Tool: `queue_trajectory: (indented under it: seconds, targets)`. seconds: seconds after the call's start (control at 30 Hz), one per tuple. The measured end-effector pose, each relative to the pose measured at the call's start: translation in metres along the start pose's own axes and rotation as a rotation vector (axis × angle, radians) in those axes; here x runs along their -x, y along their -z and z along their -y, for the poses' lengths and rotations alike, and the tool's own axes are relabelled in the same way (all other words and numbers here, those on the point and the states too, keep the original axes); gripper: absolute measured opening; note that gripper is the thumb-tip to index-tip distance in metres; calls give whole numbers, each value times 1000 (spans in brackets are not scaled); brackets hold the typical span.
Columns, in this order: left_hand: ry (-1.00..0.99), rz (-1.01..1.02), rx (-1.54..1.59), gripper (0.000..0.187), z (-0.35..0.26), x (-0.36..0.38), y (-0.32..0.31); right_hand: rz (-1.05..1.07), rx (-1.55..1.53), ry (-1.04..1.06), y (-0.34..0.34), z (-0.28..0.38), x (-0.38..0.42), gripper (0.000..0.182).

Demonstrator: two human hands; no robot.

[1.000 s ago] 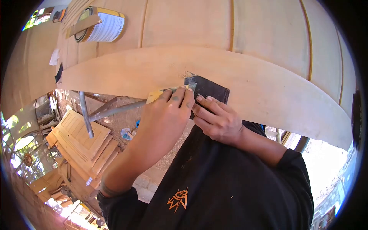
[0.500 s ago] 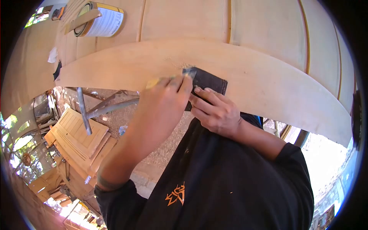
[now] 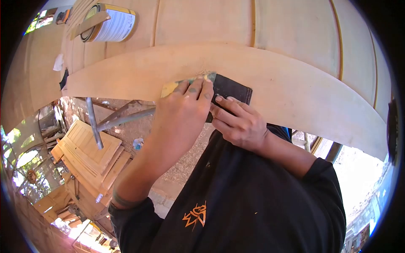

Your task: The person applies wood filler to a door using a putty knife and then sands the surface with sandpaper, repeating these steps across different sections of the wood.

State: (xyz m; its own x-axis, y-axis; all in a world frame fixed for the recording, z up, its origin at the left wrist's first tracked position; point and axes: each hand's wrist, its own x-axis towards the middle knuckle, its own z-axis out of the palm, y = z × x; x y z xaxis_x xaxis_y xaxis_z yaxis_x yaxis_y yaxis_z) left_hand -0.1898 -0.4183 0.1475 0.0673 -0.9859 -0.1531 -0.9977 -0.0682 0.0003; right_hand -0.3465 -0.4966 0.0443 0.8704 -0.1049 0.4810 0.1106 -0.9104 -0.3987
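My left hand (image 3: 183, 105) lies palm down at the near edge of the pale wooden panel (image 3: 295, 92). Its fingers press on a flat yellow scraper (image 3: 169, 89) whose far edge is smeared grey-green. Against the scraper's right end rests a flat black plate (image 3: 233, 90), tilted over the panel's edge. My right hand (image 3: 240, 126) grips this plate from its near side, fingertips on top and close to my left fingers. Small crumbs or shavings (image 3: 205, 71) lie on the wood just beyond the scraper.
A can (image 3: 116, 25) with a wooden stick (image 3: 90, 24) across its top stands at the far left on grooved boards (image 3: 202, 21). Metal legs (image 3: 93, 122) show under the panel. Carved wooden door panels (image 3: 90, 147) are stacked on the ground at left.
My left hand, blurred before, now shows sharply, with more of the yellow scraper visible under the fingers. The black plate and my right hand have hardly moved.
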Motion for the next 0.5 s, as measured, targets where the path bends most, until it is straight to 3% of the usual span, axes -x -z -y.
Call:
queue_trajectory:
  seconds: [0.1, 0.2, 0.3, 0.4, 0.5]
  targets:
    - [-17, -18, -36, 41, -6, 8, -1, 0, 7, 3, -1, -3, -2, 19]
    - [144, 85, 140, 43, -7, -11, 5, 7, -6, -12, 0, 3, 0, 18]
    - [143, 160, 135, 42, -4, -2, 9, 14, -22, -7, 1, 2, -1, 18]
    - [90, 9, 55, 41, -7, -2, -1, 22, 5, 2, 2, -5, -3, 17]
    - [126, 36, 75, 42, -1, -15, -2, 11, 6, -3, 1, 1, -1, 16]
